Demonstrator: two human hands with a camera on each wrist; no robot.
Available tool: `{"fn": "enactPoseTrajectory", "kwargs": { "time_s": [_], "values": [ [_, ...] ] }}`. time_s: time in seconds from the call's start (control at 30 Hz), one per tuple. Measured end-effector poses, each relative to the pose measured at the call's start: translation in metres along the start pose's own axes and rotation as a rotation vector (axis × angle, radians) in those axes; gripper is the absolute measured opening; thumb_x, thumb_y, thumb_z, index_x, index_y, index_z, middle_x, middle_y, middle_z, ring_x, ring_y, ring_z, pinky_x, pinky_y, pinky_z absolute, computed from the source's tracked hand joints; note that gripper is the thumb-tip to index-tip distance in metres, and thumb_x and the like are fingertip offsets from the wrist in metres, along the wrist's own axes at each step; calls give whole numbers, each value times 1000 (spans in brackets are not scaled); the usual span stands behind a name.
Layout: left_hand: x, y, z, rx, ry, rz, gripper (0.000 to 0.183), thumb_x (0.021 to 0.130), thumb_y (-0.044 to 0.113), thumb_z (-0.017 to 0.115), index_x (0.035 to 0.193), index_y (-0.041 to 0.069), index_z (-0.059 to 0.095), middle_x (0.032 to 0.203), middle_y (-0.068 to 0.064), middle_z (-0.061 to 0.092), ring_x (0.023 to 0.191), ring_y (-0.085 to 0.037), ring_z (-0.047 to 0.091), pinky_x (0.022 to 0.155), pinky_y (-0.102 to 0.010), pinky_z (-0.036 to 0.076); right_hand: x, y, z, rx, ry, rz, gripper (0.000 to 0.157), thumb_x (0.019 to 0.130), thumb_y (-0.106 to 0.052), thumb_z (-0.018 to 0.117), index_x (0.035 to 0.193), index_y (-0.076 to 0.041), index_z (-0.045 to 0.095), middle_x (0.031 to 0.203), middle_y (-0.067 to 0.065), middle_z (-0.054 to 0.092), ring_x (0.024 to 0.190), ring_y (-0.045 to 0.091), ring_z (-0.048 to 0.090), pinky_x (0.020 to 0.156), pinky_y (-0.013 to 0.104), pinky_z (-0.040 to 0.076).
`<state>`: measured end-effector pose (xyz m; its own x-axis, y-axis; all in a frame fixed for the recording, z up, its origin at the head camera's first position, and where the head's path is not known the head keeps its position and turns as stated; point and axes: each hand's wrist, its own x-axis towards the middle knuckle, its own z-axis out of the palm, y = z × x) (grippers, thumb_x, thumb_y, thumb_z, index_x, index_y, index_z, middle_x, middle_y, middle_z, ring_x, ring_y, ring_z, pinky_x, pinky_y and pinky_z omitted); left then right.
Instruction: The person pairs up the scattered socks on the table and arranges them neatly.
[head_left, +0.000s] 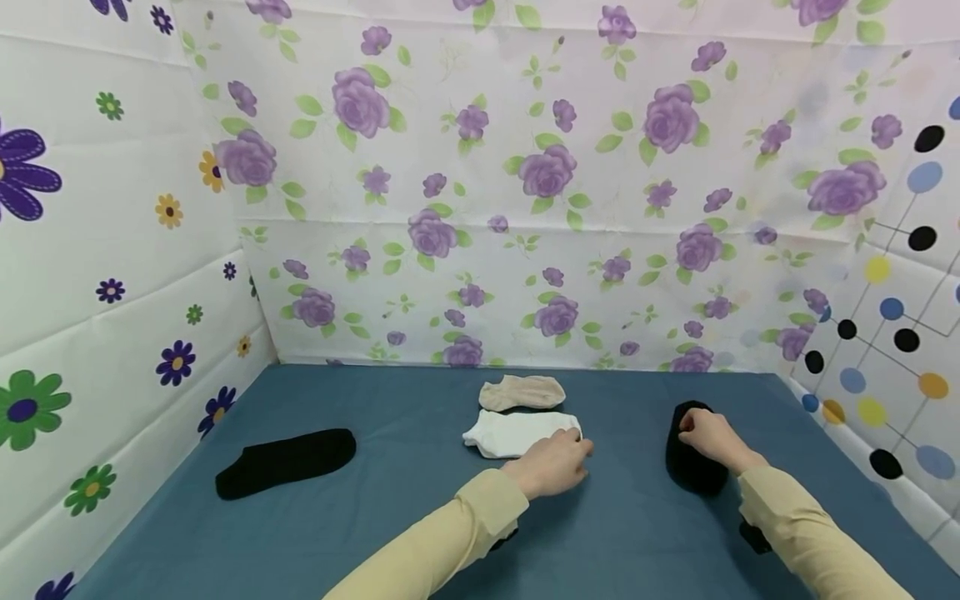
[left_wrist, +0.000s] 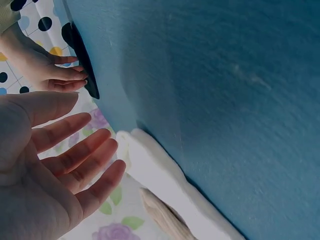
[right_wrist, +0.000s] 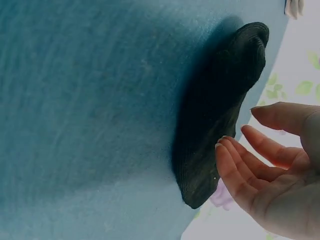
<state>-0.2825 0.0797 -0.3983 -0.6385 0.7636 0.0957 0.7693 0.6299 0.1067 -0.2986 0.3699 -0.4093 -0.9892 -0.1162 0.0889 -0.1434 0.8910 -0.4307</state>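
My left hand (head_left: 552,463) is held over the near right end of a white ankle sock (head_left: 510,433). Its fingers are loosely bent with nothing between them, and in the left wrist view the white sock (left_wrist: 165,180) lies beyond the fingertips. Just behind it is a beige sock (head_left: 525,392). At the right, my right hand (head_left: 712,437) is by a black sock (head_left: 690,467). The right wrist view shows its thumb apart from the fingers, with the fingertips (right_wrist: 222,150) right at the black sock's edge.
Another black sock (head_left: 288,462) lies flat on the left of the blue-covered table (head_left: 405,500). A flowered cloth (head_left: 480,183) hangs along the back edge. Patterned cloths also line the left and right sides. Small dark pieces show beneath both sleeves.
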Motion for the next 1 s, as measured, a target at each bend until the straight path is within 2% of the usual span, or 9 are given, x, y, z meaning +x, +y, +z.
{"fn": "enactPoseTrajectory", "kwargs": {
  "time_s": [0.27,0.43,0.57,0.8,1.0],
  "values": [
    [3,5,2,-41,-4,31,26,91,17,57,116,10,59,103,-2,52,89,-12,51,66,-19,41,-1,-6,3,18,3,-47,14,85,5,52,97,12,54,87,17,55,77,32,55,64,43,45],
    [9,10,5,-51,-9,80,26,90,16,58,115,9,59,100,-2,52,85,-10,51,65,-16,41,0,-13,9,106,-41,-42,16,86,8,45,99,12,54,85,15,56,69,26,56,59,38,46],
    [17,17,8,-33,-9,119,25,90,18,59,113,10,60,98,0,52,84,-8,51,66,-15,40,0,-17,11,151,-44,-27,17,88,7,43,101,11,54,86,15,56,69,24,56,58,36,46],
    [32,30,13,-9,-38,113,25,90,22,59,114,15,60,101,4,51,90,-8,50,71,-17,40,-2,-14,3,90,24,-36,16,88,6,46,100,11,55,88,17,56,72,27,55,60,39,45],
    [46,44,17,53,-94,106,38,90,29,58,127,21,51,113,6,48,96,-6,48,71,-18,41,-3,-4,2,42,45,-25,15,87,7,46,99,11,54,88,18,56,71,25,53,60,39,44]
  ]
}}
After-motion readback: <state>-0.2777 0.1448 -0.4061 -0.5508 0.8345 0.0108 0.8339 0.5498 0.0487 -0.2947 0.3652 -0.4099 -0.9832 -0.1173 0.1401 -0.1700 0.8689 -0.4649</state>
